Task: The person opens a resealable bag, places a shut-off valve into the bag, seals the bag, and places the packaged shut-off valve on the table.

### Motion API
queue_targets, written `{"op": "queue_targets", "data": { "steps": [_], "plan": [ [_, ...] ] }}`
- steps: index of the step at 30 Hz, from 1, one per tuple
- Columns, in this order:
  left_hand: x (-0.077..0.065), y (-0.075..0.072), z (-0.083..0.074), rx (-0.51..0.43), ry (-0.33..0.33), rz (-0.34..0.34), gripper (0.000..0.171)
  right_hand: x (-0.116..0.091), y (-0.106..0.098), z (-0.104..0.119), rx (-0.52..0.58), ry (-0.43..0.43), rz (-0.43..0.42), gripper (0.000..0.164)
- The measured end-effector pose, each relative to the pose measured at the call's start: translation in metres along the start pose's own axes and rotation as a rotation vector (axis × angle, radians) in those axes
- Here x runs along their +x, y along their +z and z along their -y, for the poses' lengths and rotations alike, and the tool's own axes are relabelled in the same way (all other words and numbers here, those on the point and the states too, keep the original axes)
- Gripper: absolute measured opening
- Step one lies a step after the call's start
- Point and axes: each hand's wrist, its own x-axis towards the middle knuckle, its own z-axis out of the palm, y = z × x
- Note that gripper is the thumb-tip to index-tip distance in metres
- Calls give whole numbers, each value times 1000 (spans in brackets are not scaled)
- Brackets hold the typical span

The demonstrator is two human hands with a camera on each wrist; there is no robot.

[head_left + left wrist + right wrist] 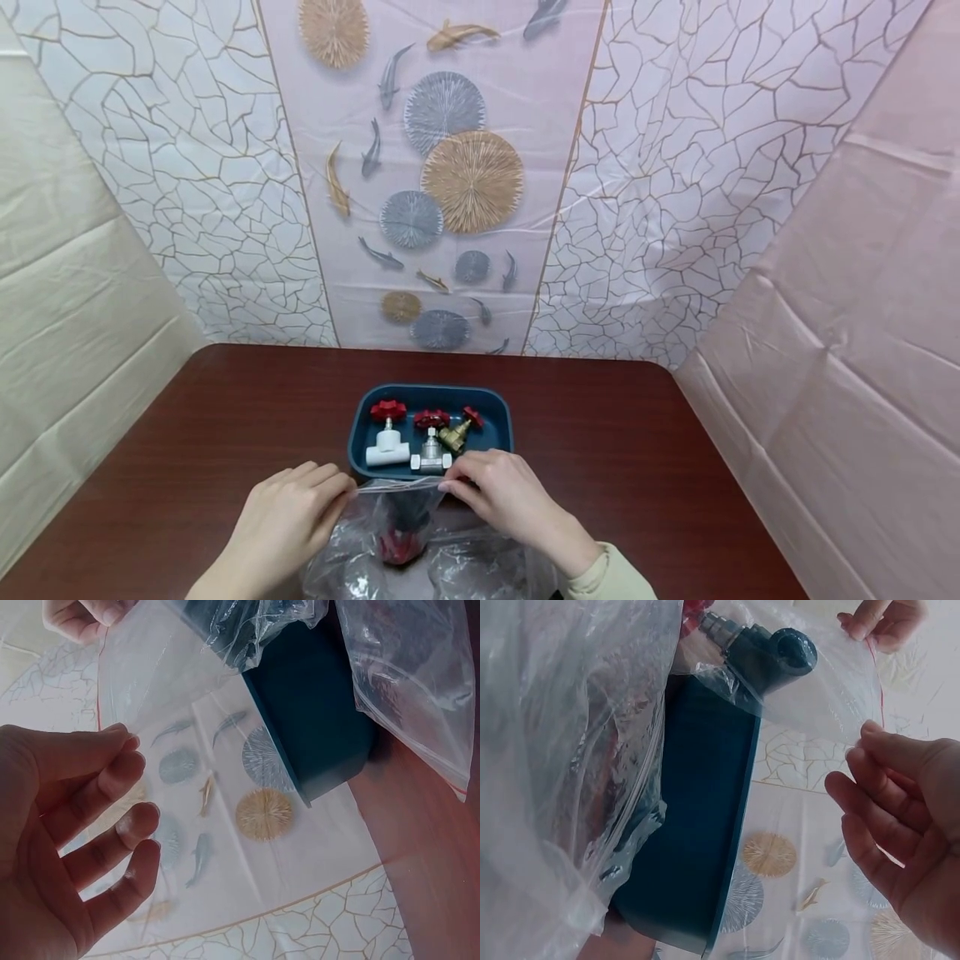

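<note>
Between my two hands hangs a clear zip bag (366,517), its top edge stretched level. My left hand (288,508) pinches the bag's left top corner between thumb and forefinger, the other fingers loosely bent in the left wrist view. At the opposite corner, my right hand (510,500) pinches the same edge the same way. Inside the bag is a valve with a dark grey-green body (769,660) and a red handwheel (400,546), the wheel lowermost. Just beyond the bag stands a blue tray (431,387), partly overlapped by the right fingertips in the head view.
The tray holds a white valve (387,450), a silver metal valve (431,454) and a brass valve (453,437), all with red handwheels. More clear plastic bags (480,571) lie at the near side of the dark red-brown table (615,467). Patterned cloth walls (637,208) surround it.
</note>
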Motion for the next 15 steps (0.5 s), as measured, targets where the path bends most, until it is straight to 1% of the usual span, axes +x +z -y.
{"op": "queue_targets", "data": {
  "steps": [3, 8, 12, 15],
  "plan": [
    [-1, 0, 1, 1, 2, 0, 6, 1, 1, 0, 0, -5, 7, 7],
    [0, 1, 1, -3, -21, 34, 6, 2, 2, 0, -20, -2, -5, 8],
    [-1, 3, 1, -28, -35, 35, 9, 1, 2, -1, 14, 26, 5, 7],
    [-1, 5, 0, -61, -39, 30, 6, 0, 1, -2, 45, 47, 16, 7]
  ]
}}
